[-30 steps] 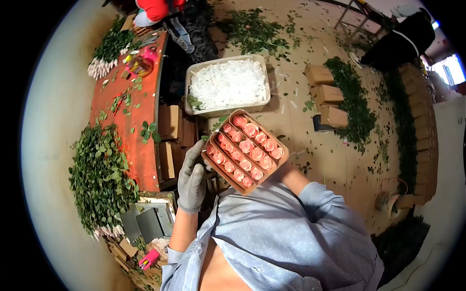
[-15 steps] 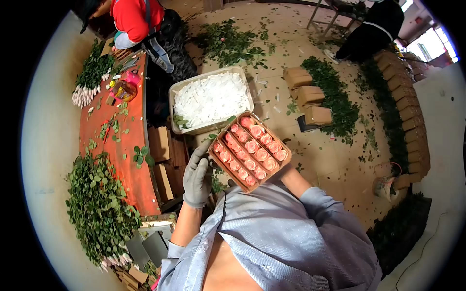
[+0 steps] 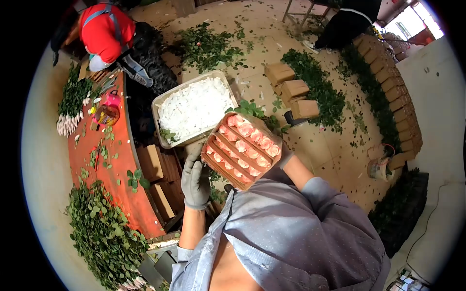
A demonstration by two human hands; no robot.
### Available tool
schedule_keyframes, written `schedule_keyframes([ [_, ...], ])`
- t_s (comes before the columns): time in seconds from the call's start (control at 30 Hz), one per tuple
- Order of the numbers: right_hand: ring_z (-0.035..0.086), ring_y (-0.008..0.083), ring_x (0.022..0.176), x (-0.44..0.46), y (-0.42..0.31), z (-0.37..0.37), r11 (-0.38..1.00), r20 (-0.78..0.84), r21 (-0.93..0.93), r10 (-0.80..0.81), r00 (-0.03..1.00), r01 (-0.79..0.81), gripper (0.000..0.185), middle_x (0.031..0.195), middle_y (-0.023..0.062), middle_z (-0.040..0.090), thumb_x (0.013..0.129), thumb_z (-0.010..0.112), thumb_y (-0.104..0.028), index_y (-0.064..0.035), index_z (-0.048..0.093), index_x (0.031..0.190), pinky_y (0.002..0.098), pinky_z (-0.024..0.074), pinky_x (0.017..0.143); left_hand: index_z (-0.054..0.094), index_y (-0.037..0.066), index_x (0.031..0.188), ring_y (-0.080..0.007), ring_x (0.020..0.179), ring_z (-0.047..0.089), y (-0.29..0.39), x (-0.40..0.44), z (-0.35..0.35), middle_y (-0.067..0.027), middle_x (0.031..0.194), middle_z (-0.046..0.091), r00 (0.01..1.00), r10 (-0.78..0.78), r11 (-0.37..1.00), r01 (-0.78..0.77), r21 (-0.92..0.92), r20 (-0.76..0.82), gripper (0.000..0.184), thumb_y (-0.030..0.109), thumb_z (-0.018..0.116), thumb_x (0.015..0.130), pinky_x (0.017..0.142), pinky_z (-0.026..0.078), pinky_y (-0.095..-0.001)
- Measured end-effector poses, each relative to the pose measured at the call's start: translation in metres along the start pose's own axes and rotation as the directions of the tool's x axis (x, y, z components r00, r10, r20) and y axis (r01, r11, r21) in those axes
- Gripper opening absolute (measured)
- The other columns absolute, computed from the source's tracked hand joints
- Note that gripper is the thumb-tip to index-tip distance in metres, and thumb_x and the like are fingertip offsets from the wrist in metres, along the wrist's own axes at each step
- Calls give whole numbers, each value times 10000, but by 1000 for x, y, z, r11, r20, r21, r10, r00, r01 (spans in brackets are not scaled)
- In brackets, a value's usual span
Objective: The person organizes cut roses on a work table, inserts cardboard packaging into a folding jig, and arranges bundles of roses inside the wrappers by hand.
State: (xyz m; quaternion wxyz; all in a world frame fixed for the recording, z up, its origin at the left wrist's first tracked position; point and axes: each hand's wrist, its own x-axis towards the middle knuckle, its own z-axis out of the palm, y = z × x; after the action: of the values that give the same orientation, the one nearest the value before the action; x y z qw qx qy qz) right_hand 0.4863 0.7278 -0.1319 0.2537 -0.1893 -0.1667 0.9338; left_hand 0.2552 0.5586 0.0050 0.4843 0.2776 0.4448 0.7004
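While a rose bundle (image 3: 242, 151) is held up just in front of the near right corner of the tub (image 3: 194, 109), the left hand (image 3: 195, 183), in a grey glove, stands beside the bundle's left corner, nearer the wearer than the tub. Its fingers point up, extended and unclenched; whether they touch the wrap cannot be told. The right hand (image 3: 285, 157) is mostly hidden behind the bundle, to the right of the tub's near corner, so how its fingers close cannot be told. The bundle shows its pink heads in four slanting rows, parted by brown cardboard strips, with green leaves (image 3: 250, 109) sticking out past its edge toward the tub's right side.

White scraps (image 3: 191, 111) fill the tub, with a leafy sprig (image 3: 167, 136) at its near left corner. Left of the tub runs a red table (image 3: 121, 167) strewn with leaves, and a heap of leafy stems (image 3: 102, 228) lies to the tub's near left. A bucket (image 3: 378, 167) stands well to the tub's right. Three brown packages (image 3: 296, 90) lie closer on that side. Past the tub's far left corner, a person in red (image 3: 104, 36) bends over the table; a person in black (image 3: 349, 22) is far off beyond its right.
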Motion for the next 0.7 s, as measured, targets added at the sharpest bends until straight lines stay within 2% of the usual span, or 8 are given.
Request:
schedule_keyframes([
  [0.2,577,264,1288,-1,-80,-53,931,145,358,16,989,-67,501,1423,137,591,1050,517,-321,-45,500,1467,400,438,1129,455,-16,1484,-247,1303,556,-60,60,35,-147,1476,535,996,-22,999,25,35,-81,613,452,356,1101,1039,463,-383],
  [0.23,599,252,1247,9,-88,-87,936,45,-320,-137,990,144,491,1397,134,608,1049,525,-317,-34,518,1450,392,449,1111,445,-6,1496,-268,1358,500,-76,71,38,-142,1510,506,991,-108,994,106,-32,-82,636,477,336,1096,1109,393,-410],
  [0.33,646,273,1149,53,-111,-204,959,-448,-277,-77,891,-57,393,1312,161,653,1012,568,-140,31,569,1366,374,489,1023,441,66,1520,-304,1335,495,-135,96,37,-105,1523,497,922,-326,945,327,-33,-208,665,547,283,1089,1118,360,-450],
  [0.37,655,342,1094,44,-137,-209,561,-355,-823,-381,854,-93,386,1240,199,667,939,630,-120,16,597,1299,400,512,979,471,70,1494,-256,1194,551,-163,103,37,-93,1472,538,891,-371,927,369,-59,-260,672,575,348,1067,991,433,-401],
  [0.43,659,423,1039,28,-175,-242,-133,-104,-969,-539,836,-207,417,1152,237,681,827,722,-102,-4,628,1222,438,534,934,518,74,1448,-208,1002,621,-214,99,28,-82,1383,595,780,-494,855,516,-51,-384,657,588,427,1049,821,517,-351],
  [0.57,610,440,1149,25,-276,-314,-306,-231,-868,-447,864,-391,660,1238,266,633,773,799,-141,12,520,1351,474,492,996,587,53,1312,-184,752,639,-265,88,45,-85,1155,653,613,-638,584,780,226,-467,549,525,447,1067,632,531,-311],
  [0.67,592,445,1179,26,-348,-390,-241,-321,-858,-437,840,-453,773,1298,264,603,781,830,-214,44,464,1411,474,478,1027,608,42,1212,-167,703,641,-268,88,60,-78,1003,674,528,-670,472,845,249,-521,482,481,465,1073,593,535,-304],
  [0.7,620,392,1144,26,-369,-410,219,-487,-873,-458,744,-436,719,1243,251,624,820,809,-259,41,479,1384,460,514,953,614,40,1166,-159,701,644,-263,85,60,-74,941,680,469,-700,404,882,243,-538,453,461,476,1073,586,538,-306],
])
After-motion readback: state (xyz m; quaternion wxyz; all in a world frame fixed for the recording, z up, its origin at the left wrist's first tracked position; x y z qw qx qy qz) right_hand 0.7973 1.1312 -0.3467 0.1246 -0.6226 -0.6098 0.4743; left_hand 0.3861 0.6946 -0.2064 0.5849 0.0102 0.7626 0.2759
